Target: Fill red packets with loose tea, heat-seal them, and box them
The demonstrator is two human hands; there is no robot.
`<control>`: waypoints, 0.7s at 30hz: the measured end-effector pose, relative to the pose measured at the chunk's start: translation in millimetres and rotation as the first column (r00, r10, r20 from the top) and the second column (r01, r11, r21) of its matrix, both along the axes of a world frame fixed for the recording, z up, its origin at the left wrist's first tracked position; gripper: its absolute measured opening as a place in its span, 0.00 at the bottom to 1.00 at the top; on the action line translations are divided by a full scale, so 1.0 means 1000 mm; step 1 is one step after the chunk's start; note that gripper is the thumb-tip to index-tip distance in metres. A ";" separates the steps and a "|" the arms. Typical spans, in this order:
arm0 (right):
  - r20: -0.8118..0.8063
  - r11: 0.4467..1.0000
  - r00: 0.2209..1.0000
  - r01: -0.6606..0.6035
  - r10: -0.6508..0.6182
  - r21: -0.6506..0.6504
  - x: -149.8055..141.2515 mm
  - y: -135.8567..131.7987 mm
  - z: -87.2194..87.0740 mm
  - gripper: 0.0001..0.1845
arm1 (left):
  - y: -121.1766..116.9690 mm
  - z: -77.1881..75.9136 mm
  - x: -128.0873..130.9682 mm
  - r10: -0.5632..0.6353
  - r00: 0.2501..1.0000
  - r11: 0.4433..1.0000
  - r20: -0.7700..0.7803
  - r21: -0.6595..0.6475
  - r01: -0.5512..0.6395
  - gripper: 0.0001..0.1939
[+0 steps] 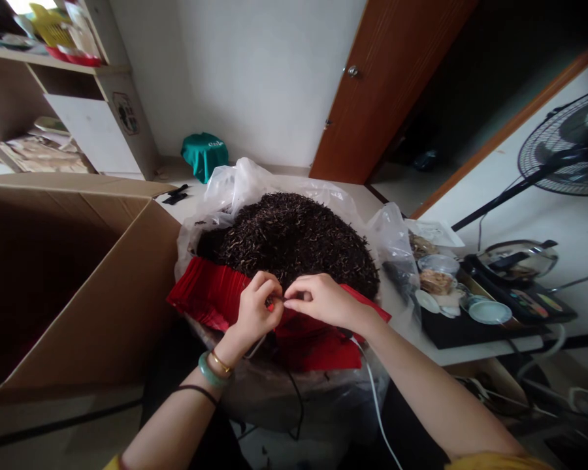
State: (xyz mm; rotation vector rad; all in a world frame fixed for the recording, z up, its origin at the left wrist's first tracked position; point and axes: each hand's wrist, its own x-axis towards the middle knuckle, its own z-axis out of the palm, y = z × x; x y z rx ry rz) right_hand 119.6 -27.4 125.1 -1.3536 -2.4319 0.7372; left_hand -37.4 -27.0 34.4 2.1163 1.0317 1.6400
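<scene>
A heaped mound of dark, twisted dry tea leaves (287, 235) fills a clear plastic bag (235, 186) with its sides rolled open. Along the mound's front lies a stack of red paper packets (208, 294). My left hand (257, 310) and my right hand (321, 301) meet above that stack, fingertips nearly touching. The left fingers pinch a small red piece (270, 303). What the right fingers hold is too small to tell. A jade bangle (210, 369) and a gold bangle (221, 362) circle my left wrist.
A large open cardboard box (73, 274) stands to the left. To the right, a black tray (470, 333) holds small dishes, with a metal pan (517, 258) beyond it. A white cable (375, 405) hangs near my right arm. An electric fan (566, 143) stands at far right.
</scene>
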 end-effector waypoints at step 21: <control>-0.293 0.992 0.948 0.109 -0.124 -0.067 0.020 0.005 -0.021 0.06 | -0.003 0.003 0.002 -0.100 0.992 0.986 -0.077 -0.142 0.088 0.08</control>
